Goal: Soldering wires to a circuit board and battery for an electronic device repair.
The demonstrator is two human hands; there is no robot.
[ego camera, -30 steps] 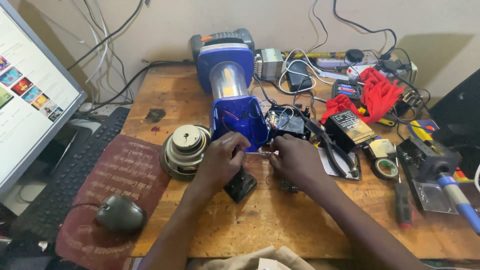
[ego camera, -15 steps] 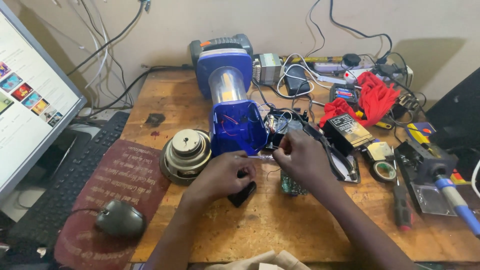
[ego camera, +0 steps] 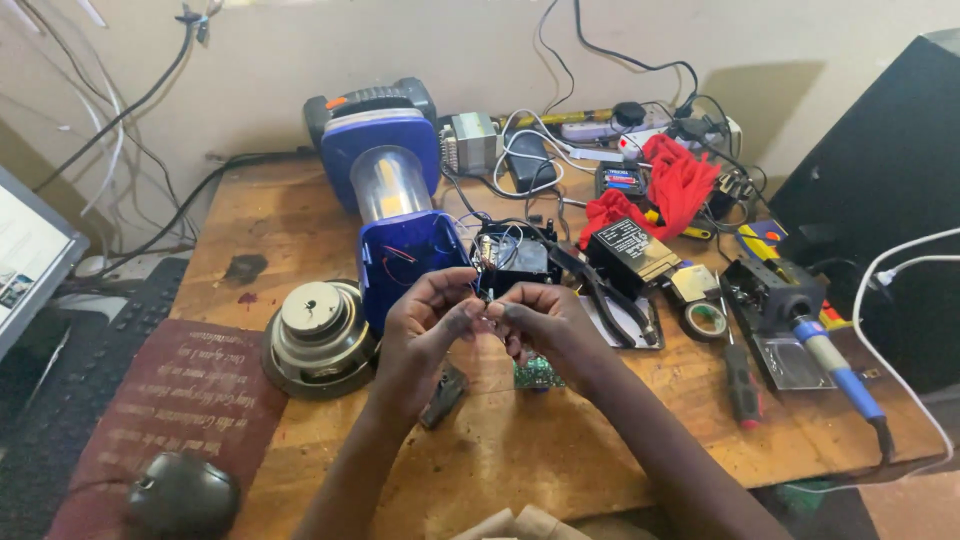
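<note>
A blue lantern-like device (ego camera: 395,215) with a clear middle tube lies opened on the wooden table (ego camera: 560,450), thin wires spilling from its base. My left hand (ego camera: 425,325) and my right hand (ego camera: 535,322) meet in front of it, fingertips pinched together on a thin wire end (ego camera: 487,297). A black battery block (ego camera: 515,255) sits just behind my fingers. A small green circuit board (ego camera: 540,373) lies under my right wrist. A dark tool (ego camera: 445,392) rests under my left wrist.
A round speaker (ego camera: 318,335) sits left of the lantern. Black pliers (ego camera: 600,290), a tape roll (ego camera: 706,318), a red screwdriver (ego camera: 742,380) and a blue soldering iron (ego camera: 825,355) lie to the right. Red cloth (ego camera: 670,185) and cables crowd the back. A mouse (ego camera: 180,495) and keyboard (ego camera: 50,440) are at left.
Both hands have lifted off the table and come together in front of the lantern's open base, pinching the wire. The view has shifted right, so the monitor is mostly out of frame.
</note>
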